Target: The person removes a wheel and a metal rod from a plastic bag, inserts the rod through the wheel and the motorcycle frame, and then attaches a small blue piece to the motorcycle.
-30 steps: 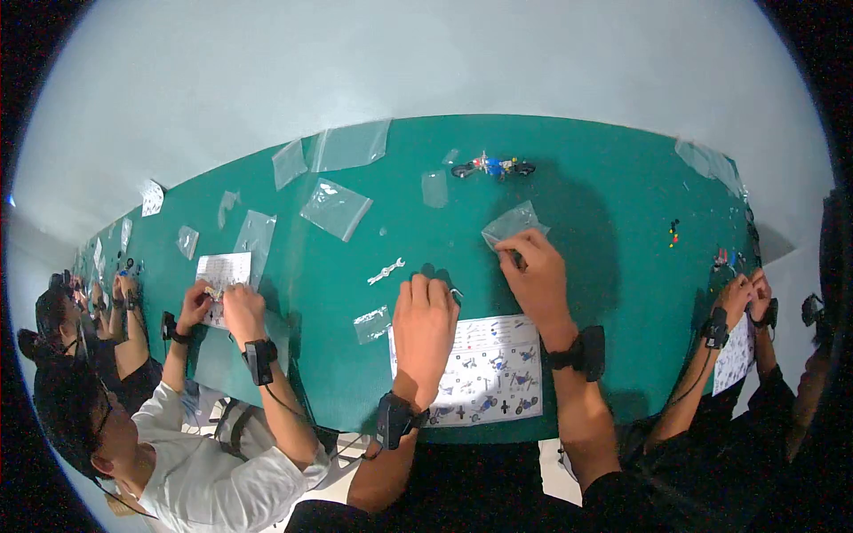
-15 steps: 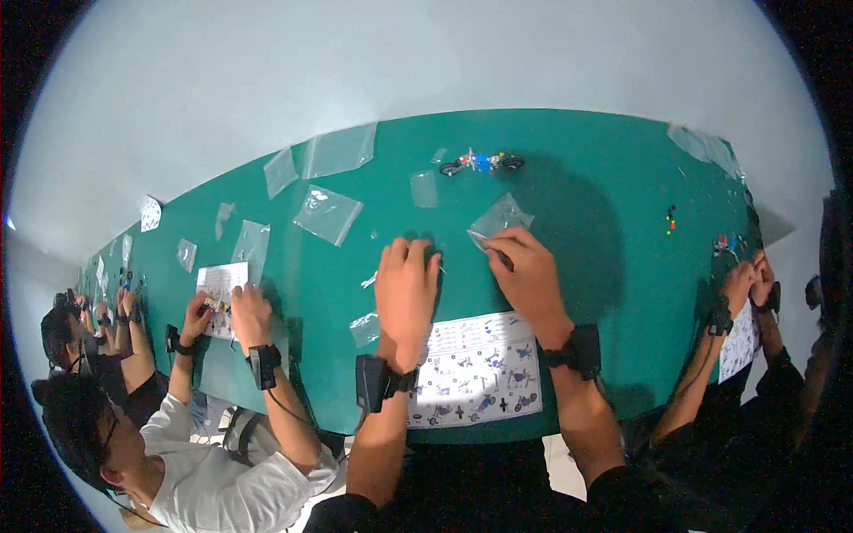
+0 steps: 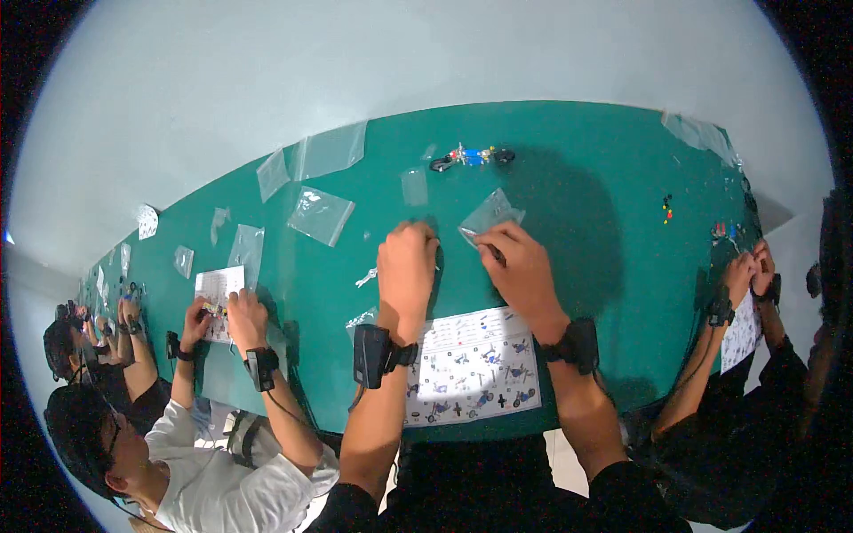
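Observation:
My left hand (image 3: 408,271) is over the green table with its fingers curled together; what they hold, if anything, is hidden. A small light grey part (image 3: 367,276) lies just left of it. My right hand (image 3: 518,270) pinches the lower corner of a small clear plastic bag (image 3: 493,216). Between my forearms lies the printed instruction sheet (image 3: 475,369). Beyond my hands a small toy motorbike (image 3: 474,157) with a blue middle and black wheels stands near the far side of the table.
Clear bags (image 3: 321,215) lie on the green table (image 3: 586,266) to the left. Small coloured pieces (image 3: 668,210) are at the right. A person in a white shirt (image 3: 235,475) works at the left, another person's hands (image 3: 752,270) at the right.
My left hand has drawn its fingers in and moved slightly up. My right hand keeps its pinch on the bag. The view has shifted slightly.

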`<state>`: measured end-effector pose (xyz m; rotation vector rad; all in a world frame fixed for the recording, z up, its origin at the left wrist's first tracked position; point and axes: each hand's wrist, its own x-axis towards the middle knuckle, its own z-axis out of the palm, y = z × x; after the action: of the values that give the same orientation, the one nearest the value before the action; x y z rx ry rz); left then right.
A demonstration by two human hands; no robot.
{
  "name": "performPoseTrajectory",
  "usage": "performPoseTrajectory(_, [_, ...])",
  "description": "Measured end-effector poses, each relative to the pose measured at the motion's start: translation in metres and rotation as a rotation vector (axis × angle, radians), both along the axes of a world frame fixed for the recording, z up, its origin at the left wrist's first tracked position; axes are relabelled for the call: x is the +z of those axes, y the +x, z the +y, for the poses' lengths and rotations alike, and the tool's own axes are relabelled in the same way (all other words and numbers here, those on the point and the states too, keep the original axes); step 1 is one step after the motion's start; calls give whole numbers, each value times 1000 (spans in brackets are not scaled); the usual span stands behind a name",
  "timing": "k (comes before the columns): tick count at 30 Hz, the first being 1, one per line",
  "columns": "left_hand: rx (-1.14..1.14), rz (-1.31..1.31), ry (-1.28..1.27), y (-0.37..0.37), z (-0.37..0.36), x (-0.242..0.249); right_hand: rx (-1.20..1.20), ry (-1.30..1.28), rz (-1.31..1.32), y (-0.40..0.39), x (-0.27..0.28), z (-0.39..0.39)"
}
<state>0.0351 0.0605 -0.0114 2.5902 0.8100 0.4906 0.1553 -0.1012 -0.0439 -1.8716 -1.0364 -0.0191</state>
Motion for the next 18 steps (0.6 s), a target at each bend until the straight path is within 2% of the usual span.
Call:
performPoseTrajectory(7, [66, 126, 109, 7, -2, -2, 21, -48, 62, 1, 6, -1])
performPoseTrajectory(10, [2, 88, -1, 0, 6, 2, 23, -38, 44, 2, 1, -2])
performPoseTrajectory(18, [-129, 247, 11, 4, 30, 6, 39, -29, 52, 1, 2, -1])
